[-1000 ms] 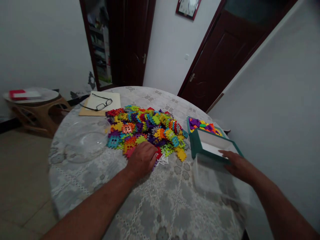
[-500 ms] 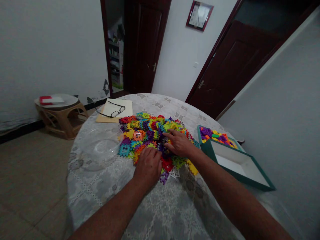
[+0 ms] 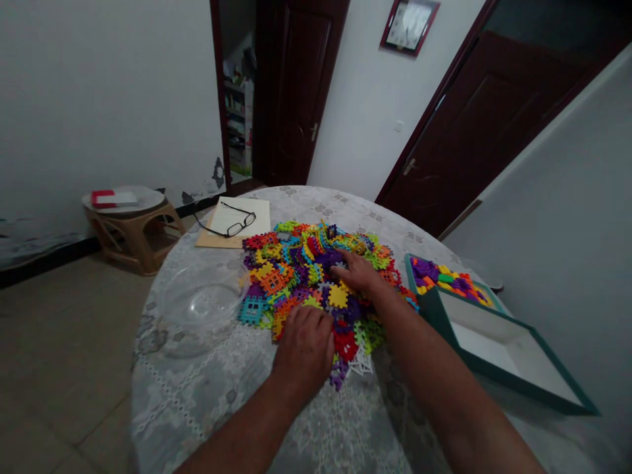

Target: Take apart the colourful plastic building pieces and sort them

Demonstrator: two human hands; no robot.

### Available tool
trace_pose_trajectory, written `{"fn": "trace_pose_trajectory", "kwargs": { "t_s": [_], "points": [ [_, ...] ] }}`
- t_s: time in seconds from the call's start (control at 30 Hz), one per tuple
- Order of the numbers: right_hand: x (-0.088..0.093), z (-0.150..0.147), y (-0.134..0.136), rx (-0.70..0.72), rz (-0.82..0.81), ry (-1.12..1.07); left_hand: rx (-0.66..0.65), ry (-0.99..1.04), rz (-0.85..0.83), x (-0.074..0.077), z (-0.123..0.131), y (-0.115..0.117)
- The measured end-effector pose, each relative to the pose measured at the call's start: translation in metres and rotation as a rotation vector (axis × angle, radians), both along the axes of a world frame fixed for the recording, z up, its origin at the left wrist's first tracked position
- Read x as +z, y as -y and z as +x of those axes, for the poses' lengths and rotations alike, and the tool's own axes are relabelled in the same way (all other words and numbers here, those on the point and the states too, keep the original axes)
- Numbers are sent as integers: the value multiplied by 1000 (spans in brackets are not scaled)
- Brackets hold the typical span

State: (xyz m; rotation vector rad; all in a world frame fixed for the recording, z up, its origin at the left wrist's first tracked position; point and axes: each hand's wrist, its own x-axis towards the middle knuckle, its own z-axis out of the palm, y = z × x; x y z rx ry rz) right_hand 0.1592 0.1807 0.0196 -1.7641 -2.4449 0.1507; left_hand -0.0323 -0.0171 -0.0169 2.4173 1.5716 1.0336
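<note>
While my left hand [image 3: 306,345] rests at the near edge of the pieces [image 3: 316,273], from here I cannot tell if it grips any. My right hand [image 3: 358,270] is over their middle, thumb and forefinger apart. Heaped on the desk [image 3: 350,428] near the box [image 3: 442,322], they should be light, stiff, hardly fragile; I would pinch opposite edges, because the teeth may catch.

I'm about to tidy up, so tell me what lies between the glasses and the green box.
In the head view, the pile of plastic pieces lies between the glasses and the green box, along with the right hand and forearm.
</note>
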Motion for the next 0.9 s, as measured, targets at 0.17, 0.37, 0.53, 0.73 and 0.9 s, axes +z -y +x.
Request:
{"fn": "trace_pose_trajectory", "kwargs": {
  "t_s": [0.17,0.37,0.53,0.73,0.9],
  "points": [
    [2,-8,13,38,5,39,23,36,64,-7,0,-2],
    [18,-18,58,34,-35,121,34,-14,136,-12,-1,-7],
    [48,-11,98,93,2,84,-5,-69,167,-7,-3,-12],
    [106,75,123,67,181,-47,-45,-133,213,-7,-6,-17],
    [145,221,105,-458,212,-15,-53,-182,247,-7,-9,-24]
  ]
}}
